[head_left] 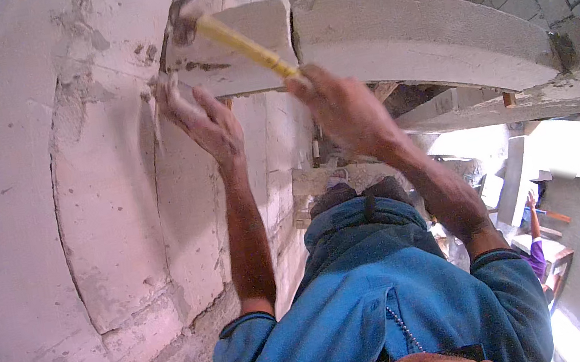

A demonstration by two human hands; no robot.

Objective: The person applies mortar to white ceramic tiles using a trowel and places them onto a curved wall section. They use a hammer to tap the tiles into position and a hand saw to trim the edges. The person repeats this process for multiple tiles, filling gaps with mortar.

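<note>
My right hand grips the yellow handle of a hammer; its dark metal head is up by the block wall. My left hand is raised to the wall, fingers pinched at a vertical joint just under the hammer head; whatever it holds there is too small to make out. A light grey block juts from the wall behind the hammer. Both arms reach up from my blue shirt.
A curved concrete arch spans to the right of the block. Far below at the right, another person in purple stands among wooden pieces on a grey floor. A block wall with a pipe rises at upper right.
</note>
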